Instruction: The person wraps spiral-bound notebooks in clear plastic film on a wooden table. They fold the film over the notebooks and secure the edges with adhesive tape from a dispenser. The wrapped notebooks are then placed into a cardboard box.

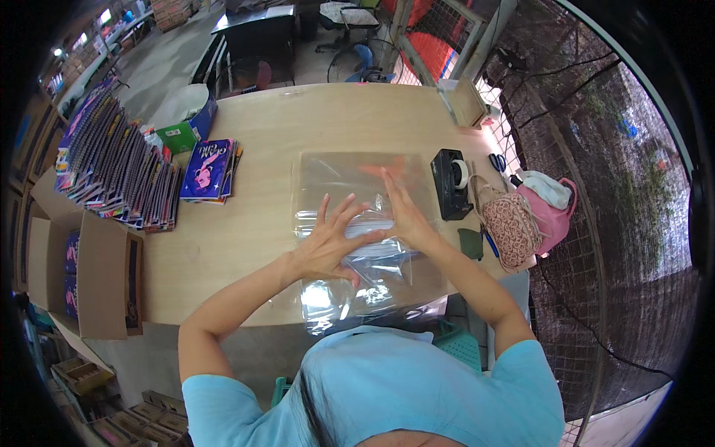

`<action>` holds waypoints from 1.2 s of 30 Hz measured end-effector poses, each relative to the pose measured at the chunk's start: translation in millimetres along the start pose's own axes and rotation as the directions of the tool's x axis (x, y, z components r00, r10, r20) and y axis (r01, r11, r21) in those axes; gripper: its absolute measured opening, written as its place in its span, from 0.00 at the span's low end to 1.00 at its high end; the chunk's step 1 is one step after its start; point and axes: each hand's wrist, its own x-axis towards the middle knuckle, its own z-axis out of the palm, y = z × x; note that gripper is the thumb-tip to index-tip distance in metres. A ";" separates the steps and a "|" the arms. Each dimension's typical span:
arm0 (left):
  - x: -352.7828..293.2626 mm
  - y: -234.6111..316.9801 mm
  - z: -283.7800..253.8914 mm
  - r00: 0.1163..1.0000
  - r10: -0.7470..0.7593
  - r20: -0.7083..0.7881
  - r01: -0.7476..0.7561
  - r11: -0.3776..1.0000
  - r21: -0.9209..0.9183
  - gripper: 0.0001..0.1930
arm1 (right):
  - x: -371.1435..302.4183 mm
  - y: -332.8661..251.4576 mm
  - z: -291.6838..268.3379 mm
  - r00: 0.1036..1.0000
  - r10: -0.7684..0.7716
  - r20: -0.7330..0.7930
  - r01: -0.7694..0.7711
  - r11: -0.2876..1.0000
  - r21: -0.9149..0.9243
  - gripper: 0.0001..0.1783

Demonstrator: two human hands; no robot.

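Two bare hands are spreading palm-down over clear, glossy plastic sheeting (316, 186), which is lying flat on a pale wood-toned table (257, 253) directly before the person. The left hand (328, 244) is fanning its fingers wide over the middle; the right hand (408, 220) is angling in from the other side, its longer fingers pointing away from the body. Where they are meeting, near the right thumb, I cannot tell touching from overlapping, and neither is clearly pinching anything. Such wide contact is probably steadying the slippery film, whose near end is reaching over the table edge. White, pleated-looking bands (372, 248) are showing beneath the fingers.

Just right of the sheeting, a black desktop tape dispenser (448, 195) with a pale roll is standing, seemingly for easy reach. Dark-handled scissors (497, 162) are lying beyond it, while a brown-and-cream patterned pouch (512, 227) and a pink bag (550, 212) are crowding the right edge.

Leftward, a small pile of purple-blue illustrated notebooks (208, 173) is sitting beside a long, leaning row of spiral-bound books (119, 164), perhaps grouped sideways to free the working area. An open brown cardboard carton (104, 272) is standing nearest the left corner, more purple covers showing inside.
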 end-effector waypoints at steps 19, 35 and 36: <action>7.0 8.9 -11.1 0.939 -0.075 0.337 -0.006 0.972 0.233 0.45 | -57.3 287.3 -102.9 0.435 0.847 -0.306 -0.650 0.530 0.544 0.12; 13.0 -0.3 -12.4 0.930 -0.042 0.365 -0.026 0.983 0.180 0.44 | -97.0 218.6 29.3 0.628 0.777 0.035 0.275 -0.263 0.925 0.15; 8.6 -0.7 -10.4 0.934 -0.028 0.355 -0.032 0.986 0.164 0.44 | -95.1 191.3 23.7 0.700 0.711 -0.071 0.331 -0.235 0.914 0.19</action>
